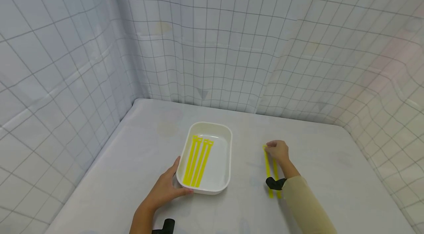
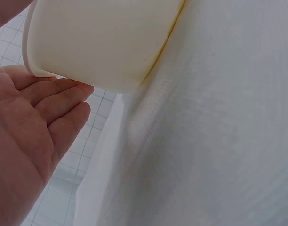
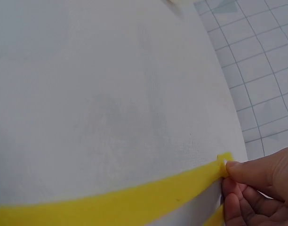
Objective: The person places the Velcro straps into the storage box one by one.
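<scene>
A white rectangular tray (image 1: 219, 164) stands on the table, with several yellow cable-tie straps (image 1: 197, 164) lying side by side along its left half. My left hand (image 1: 165, 187) holds the tray's near left corner, thumb at the front rim and fingers along the left side. In the left wrist view, the fingers touch the tray's outer wall (image 2: 97, 42). To the right, my right hand (image 1: 279, 150) pinches the far, slotted end of a yellow cable-tie strap (image 3: 134, 200) between thumb and fingers. Beside it lies a second yellow strap (image 1: 275, 169), partly hidden by the hand and wrist.
White cloth covers the table (image 1: 245, 212). Grid-patterned curtains (image 1: 212, 42) enclose its back and both sides. A black wrist-camera mount (image 1: 275, 183) sits on the right wrist above the straps, and another (image 1: 165, 226) shows by the left wrist.
</scene>
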A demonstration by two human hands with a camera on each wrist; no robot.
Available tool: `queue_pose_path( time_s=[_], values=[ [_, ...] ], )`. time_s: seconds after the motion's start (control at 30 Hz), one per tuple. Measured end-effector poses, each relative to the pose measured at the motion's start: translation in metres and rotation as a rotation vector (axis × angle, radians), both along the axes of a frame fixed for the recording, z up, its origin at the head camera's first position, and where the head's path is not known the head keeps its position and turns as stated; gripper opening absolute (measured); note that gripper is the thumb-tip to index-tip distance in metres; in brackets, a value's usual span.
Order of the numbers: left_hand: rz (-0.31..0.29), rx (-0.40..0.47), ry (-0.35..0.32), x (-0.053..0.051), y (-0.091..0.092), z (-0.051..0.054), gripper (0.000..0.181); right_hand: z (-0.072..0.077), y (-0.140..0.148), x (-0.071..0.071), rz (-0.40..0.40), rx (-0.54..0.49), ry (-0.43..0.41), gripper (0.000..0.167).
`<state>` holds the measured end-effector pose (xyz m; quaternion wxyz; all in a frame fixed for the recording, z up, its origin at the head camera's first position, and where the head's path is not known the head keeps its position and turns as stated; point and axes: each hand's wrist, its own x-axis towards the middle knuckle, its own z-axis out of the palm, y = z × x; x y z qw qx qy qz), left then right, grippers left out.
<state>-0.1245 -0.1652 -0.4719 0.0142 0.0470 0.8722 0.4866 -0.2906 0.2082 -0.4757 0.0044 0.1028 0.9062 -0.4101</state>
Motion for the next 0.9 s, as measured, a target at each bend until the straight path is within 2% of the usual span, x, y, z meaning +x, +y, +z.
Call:
queue_pose_path(
  time_s=[0.13,0.3,0.63,0.9],
  values=[
    [-0.002,0.002,0.003,0.0003,-0.0003,0.0008,0.116,0.0017,-0.0012,-0.0003,-0.015,0.031,-0.038,0.018],
    [0.003,0.001,-0.003,0.0007,-0.0004,0.0008,0.116,0.0017,-0.0018,0.0001,-0.015,0.037,-0.041,0.018],
    [0.014,0.006,-0.011,0.0012,-0.0007,0.0036,0.116,-0.0030,0.0039,-0.0056,-0.030,-0.070,-0.087,0.021],
    [0.011,-0.001,-0.020,0.0005,-0.0001,0.0034,0.116,0.0064,0.0070,0.0019,0.006,-0.064,-0.039,0.024]
  ],
)
